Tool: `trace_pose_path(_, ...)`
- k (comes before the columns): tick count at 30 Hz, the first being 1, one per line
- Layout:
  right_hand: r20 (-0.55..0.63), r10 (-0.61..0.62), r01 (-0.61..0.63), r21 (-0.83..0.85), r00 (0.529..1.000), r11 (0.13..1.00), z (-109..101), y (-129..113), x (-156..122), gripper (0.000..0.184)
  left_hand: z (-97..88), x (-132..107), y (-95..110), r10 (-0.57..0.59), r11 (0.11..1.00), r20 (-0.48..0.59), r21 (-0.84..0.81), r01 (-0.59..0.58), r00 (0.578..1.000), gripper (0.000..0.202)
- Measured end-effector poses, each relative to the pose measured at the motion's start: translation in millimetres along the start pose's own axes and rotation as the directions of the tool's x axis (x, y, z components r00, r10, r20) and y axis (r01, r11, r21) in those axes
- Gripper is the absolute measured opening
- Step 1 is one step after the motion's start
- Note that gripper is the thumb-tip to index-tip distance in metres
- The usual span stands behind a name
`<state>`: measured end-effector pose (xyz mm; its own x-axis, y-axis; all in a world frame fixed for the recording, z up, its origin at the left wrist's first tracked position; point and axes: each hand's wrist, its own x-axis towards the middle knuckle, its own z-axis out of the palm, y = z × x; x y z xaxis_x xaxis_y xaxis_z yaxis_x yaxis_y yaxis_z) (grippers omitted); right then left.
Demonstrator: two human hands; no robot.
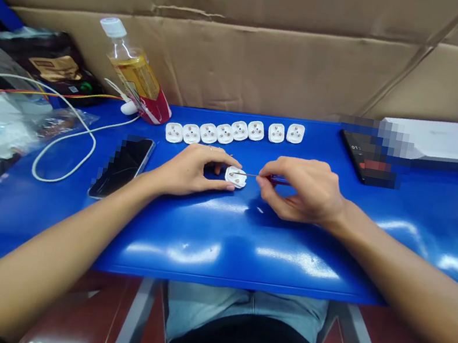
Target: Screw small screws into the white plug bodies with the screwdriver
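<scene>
My left hand (197, 173) grips a small white plug housing (235, 180) by its edge, thumb in front and fingers behind. Copper-coloured metal contacts show inside it. Between the fingers and thumb of my right hand (303, 189) is a screwdriver (248, 175); its thin shaft points left and its tip lies over the housing. Most of the dark handle is hidden by the hand. Behind my hands, several similar white housings (239, 131) stand in a row on the blue table (217, 240), their metal contacts facing up.
A drink bottle (140, 82) stands at the back left, beside a white cable (94, 145) and a dark bag (52, 66). One phone (125, 168) lies left of my hands. Another dark phone (367, 157) and a white box (438, 140) are at the back right, against cardboard (274, 67).
</scene>
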<state>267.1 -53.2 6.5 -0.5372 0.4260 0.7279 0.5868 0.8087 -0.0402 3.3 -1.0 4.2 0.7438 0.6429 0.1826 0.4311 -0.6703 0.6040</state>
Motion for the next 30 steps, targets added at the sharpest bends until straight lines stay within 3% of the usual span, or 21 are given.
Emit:
trace_pose_path(13, -0.012, 0.101, -0.101, 0.001, 0.995, 0.995, -1.3, -1.0, 0.7, 0.008, 2.2, -0.7, -4.8, 0.066, 0.997, -0.003, -0.036, -0.066, 0.998, 0.044)
trace_pose_path(19, 0.069, 0.109, -0.114, 0.082, 0.992, 0.99, -6.6, -1.7, 4.5, 0.019, 3.0, -1.3, -3.8, 0.059, 0.997, -0.011, -0.051, -0.059, 0.998, 0.045)
trace_pose_path(24, 0.004, 0.139, -0.139, -0.052, 0.99, 0.989, -7.3, -2.3, 6.3, 0.011, 3.2, -1.0, -4.3, 0.053, 0.996, 0.006, -0.072, -0.052, 0.999, 0.043)
trace_pose_path(30, 0.051, 0.15, -0.152, 0.047, 0.987, 0.987, -7.8, -0.5, 7.6, 0.015, 3.4, -0.2, -3.0, 0.048, 0.997, 0.017, -0.066, -0.046, 0.999, 0.044)
